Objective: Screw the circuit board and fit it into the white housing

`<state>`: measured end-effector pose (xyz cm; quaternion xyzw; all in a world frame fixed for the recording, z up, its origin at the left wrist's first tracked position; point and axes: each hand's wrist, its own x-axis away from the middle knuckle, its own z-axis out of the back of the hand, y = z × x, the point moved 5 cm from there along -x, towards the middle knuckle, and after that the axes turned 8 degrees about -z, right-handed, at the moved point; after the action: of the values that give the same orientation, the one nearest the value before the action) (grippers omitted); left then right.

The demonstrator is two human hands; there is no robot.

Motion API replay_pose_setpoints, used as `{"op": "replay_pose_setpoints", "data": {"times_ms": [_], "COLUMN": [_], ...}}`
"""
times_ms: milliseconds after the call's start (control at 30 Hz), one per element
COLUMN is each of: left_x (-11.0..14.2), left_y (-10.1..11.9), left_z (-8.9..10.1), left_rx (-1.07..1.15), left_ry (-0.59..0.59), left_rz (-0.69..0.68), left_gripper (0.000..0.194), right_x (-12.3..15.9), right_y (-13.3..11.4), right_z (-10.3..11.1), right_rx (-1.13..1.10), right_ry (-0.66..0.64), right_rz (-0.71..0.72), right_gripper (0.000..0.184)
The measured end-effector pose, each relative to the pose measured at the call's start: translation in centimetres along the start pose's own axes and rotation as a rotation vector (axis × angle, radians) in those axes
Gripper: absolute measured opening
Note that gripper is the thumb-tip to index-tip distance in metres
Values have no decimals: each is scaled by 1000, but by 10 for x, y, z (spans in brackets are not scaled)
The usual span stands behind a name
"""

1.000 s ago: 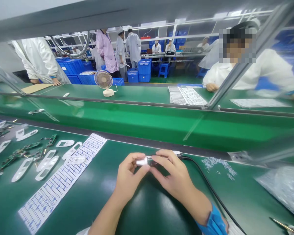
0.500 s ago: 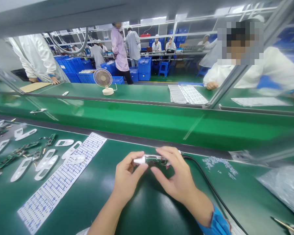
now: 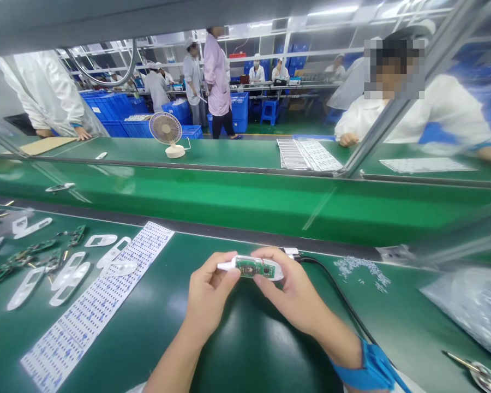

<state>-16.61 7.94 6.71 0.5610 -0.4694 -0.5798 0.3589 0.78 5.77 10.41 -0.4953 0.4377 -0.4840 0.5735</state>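
Circuit-board housing [image 3: 256,267] looks light, stiff, fragile; both hands [image 3: 208,292] [image 3: 297,289] pinch its ends, best clear of exposed electronics.

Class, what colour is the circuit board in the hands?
The circuit board is green, best seen in the head view.

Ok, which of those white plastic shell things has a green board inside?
The pointed shell between the left hand and right hand: its green board shows. The loose white shells to the left have none visible inside.
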Motion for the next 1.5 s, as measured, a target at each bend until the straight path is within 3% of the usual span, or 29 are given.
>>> {"op": "replay_pose_setpoints", "data": {"times_ms": [200,467,700,967,1067,1167,1267,1333,1400,1500], "left_x": [1,-3,-2,-2,0,-1,-26,-62,-109,-179], "left_y": [-1,8,7,-5,-18,-30,-40,-48,-59,-80], "left_z": [-3,-5,-6,-8,-3,-1,-14,-38,-71,-125], "left_rx": [36,71,38,59,41,-2,-47,-116,-202,-314], "left_ry": [-1,33,-37,2,12,15,-10,-76,-153,-245], "left_rz": [17,-26,-24,106,184,265,318,316,300,292], "left_gripper": [21,18,19,20,38,46,45,40,32,17], "right_x": [1,-4,-5,-6,-10,-17,-21,-21,-22,-25], "right_y": [8,15,24,27,41,53,59,59,60,60], "right_z": [-2,-1,1,4,10,31,62,79,89,87], "right_rx": [-65,-127,-139,-124,-167,-257,-358,-432,-497,-531], "right_ry": [-61,-140,-69,-41,37,274,557,673,713,624], "right_rz": [-127,-130,-156,-132,-156,-120,-78,-82,-109,-186], "right_gripper": [20,26,31,38,53,64,67,65,57,46]}}
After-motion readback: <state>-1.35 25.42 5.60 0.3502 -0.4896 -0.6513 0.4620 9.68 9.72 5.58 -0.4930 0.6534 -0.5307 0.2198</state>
